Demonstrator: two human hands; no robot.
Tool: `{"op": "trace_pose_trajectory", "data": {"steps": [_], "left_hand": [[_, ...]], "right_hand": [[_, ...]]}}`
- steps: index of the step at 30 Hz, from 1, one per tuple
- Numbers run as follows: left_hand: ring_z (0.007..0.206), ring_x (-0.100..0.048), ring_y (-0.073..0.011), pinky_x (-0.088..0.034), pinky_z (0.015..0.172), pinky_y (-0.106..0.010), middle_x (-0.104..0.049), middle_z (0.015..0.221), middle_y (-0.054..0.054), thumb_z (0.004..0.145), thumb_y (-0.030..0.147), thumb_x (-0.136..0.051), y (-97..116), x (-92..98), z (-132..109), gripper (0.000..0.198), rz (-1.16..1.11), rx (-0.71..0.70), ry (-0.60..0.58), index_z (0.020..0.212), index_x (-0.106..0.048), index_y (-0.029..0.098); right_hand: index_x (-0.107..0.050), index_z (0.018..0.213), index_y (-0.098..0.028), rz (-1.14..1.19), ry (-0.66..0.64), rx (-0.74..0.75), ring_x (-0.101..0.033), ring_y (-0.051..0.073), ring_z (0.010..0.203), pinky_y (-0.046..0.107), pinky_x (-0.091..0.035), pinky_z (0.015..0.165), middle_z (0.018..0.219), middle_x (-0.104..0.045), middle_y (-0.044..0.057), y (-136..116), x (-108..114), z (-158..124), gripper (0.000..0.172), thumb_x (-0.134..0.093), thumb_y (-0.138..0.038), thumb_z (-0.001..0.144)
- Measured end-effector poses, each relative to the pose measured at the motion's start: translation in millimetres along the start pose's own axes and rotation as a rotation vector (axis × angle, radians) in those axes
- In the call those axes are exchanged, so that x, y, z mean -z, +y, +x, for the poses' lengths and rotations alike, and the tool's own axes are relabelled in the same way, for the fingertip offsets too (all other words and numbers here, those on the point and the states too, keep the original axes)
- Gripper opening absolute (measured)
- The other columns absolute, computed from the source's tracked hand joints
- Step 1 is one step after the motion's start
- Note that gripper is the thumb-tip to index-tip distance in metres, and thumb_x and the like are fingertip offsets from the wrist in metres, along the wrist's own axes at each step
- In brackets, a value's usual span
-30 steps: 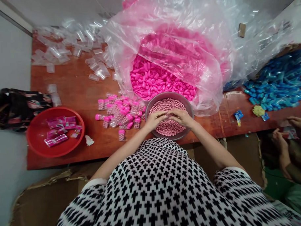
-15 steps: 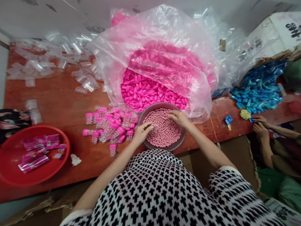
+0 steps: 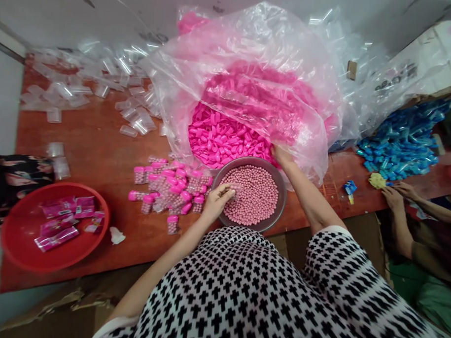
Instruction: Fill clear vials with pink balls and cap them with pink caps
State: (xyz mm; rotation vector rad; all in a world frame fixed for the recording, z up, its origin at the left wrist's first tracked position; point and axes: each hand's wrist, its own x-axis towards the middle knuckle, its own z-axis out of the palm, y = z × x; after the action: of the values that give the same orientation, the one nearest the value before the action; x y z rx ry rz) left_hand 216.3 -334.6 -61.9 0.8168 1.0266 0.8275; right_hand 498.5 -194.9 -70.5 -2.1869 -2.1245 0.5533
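My left hand [image 3: 217, 202] is closed at the left side of a grey bowl [image 3: 281, 206] full of pink beads [image 3: 254, 194]. Its fingertips pinch a small clear bottle, which is hard to make out against the beads. Beyond the bowl's far right rim, my right hand [image 3: 281, 154] reaches in among bright pink caps [image 3: 222, 139], under the edge of a large clear plastic bag [image 3: 307, 152]. Its fingers are mostly hidden there. Left of the bowl lies a pile of small bead-filled bottles [image 3: 173, 187] with pink caps.
A red basin [image 3: 19, 245] with pink packets stands at the left, near a scrap of white tissue [image 3: 116, 235]. Clear empty containers [image 3: 69, 92] lie at the back left. Blue pieces [image 3: 400, 140] are heaped at the right, where another person's hands [image 3: 394, 197] work.
My right hand has left the beads and moved up and right to the pink caps at the bag. My left hand stays by the bowl's left side. The view has shifted slightly.
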Motion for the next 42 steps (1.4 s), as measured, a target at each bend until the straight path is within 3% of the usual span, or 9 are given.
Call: {"op": "trace_pose_trajectory", "data": {"steps": [3,8,12,17,22,27,33,38,42], "left_hand": [[0.088,-0.065,-0.0183,-0.056,0.076,-0.032,-0.069,0.105,-0.008,0.067,0.045,-0.072,3,-4.4,3,0.044,-0.106,0.029,0.015,0.099,-0.065,0.016],[0.092,-0.065,-0.0185,-0.055,0.077,-0.031,-0.064,0.119,-0.009,0.065,0.044,-0.075,18,-21.7,10,0.044,-0.227,-0.007,0.002,0.097,-0.066,0.016],[0.094,-0.064,-0.0183,-0.055,0.076,-0.030,-0.061,0.124,-0.009,0.063,0.043,-0.077,29,-34.3,10,0.043,-0.290,-0.041,-0.015,0.095,-0.066,0.016],[0.088,-0.064,-0.0162,-0.054,0.077,-0.030,-0.068,0.109,-0.007,0.067,0.040,-0.075,30,-36.4,0,0.037,-0.287,-0.130,-0.041,0.093,-0.065,0.016],[0.085,-0.064,-0.0159,-0.051,0.079,-0.029,-0.070,0.095,-0.006,0.070,0.041,-0.072,23,-29.5,-10,0.035,-0.125,-0.245,-0.018,0.093,-0.066,0.015],[0.085,-0.064,-0.0175,-0.051,0.079,-0.030,-0.070,0.092,-0.006,0.071,0.044,-0.070,20,-29.5,-18,0.036,-0.007,-0.292,-0.069,0.092,-0.067,0.014],[0.097,-0.063,-0.0199,-0.051,0.083,-0.032,-0.068,0.109,-0.009,0.074,0.042,-0.067,18,-31.0,-23,0.037,-0.045,-0.292,-0.027,0.100,-0.067,0.015],[0.081,-0.064,-0.0164,-0.052,0.076,-0.029,-0.070,0.095,-0.007,0.074,0.043,-0.067,17,-29.8,-25,0.038,-0.015,-0.284,-0.045,0.099,-0.067,0.014],[0.083,-0.064,-0.0162,-0.051,0.076,-0.028,-0.069,0.096,-0.007,0.078,0.041,-0.063,17,-28.1,-29,0.037,0.103,-0.325,-0.083,0.101,-0.067,0.014]], "right_hand": [[-0.062,0.096,-0.016,0.124,0.034,-0.118,-0.058,0.022,0.083,0.035,-0.042,0.081,0.092,-0.066,0.010,3,9,-22,0.027,-0.040,-0.024,0.083],[-0.064,0.080,-0.015,0.711,-0.109,0.048,-0.052,0.013,0.068,0.026,-0.040,0.069,0.070,-0.060,-0.002,-18,26,-75,0.020,-0.057,-0.030,0.070],[-0.069,0.082,-0.016,0.975,-0.260,0.088,-0.053,0.012,0.070,0.026,-0.041,0.070,0.075,-0.063,-0.002,-53,28,-114,0.022,-0.065,-0.031,0.066],[-0.072,0.088,-0.018,1.138,-0.258,0.113,-0.056,0.012,0.072,0.024,-0.043,0.067,0.080,-0.067,-0.001,-86,20,-144,0.025,-0.070,-0.029,0.065],[-0.071,0.087,-0.015,1.435,-0.410,-0.098,-0.056,0.010,0.055,0.020,-0.040,0.047,0.064,-0.066,0.002,-93,13,-163,0.035,-0.070,-0.044,0.068],[-0.066,0.065,-0.014,1.419,-0.442,-0.162,-0.059,0.012,0.054,0.023,-0.047,0.053,0.053,-0.061,0.000,-89,14,-169,0.033,-0.076,-0.045,0.061],[-0.067,0.063,-0.015,1.102,-0.106,0.052,-0.056,0.010,0.061,0.023,-0.044,0.062,0.065,-0.065,0.000,-89,17,-166,0.026,-0.081,-0.035,0.055],[-0.061,0.065,-0.016,1.266,-0.205,0.031,-0.050,0.008,0.050,0.021,-0.040,0.052,0.056,-0.059,-0.003,-95,10,-169,0.034,-0.073,-0.048,0.067],[-0.055,0.066,-0.017,1.355,-0.332,-0.052,-0.047,0.006,0.042,0.019,-0.036,0.044,0.052,-0.056,-0.005,-92,10,-170,0.035,-0.078,-0.044,0.062]]}}
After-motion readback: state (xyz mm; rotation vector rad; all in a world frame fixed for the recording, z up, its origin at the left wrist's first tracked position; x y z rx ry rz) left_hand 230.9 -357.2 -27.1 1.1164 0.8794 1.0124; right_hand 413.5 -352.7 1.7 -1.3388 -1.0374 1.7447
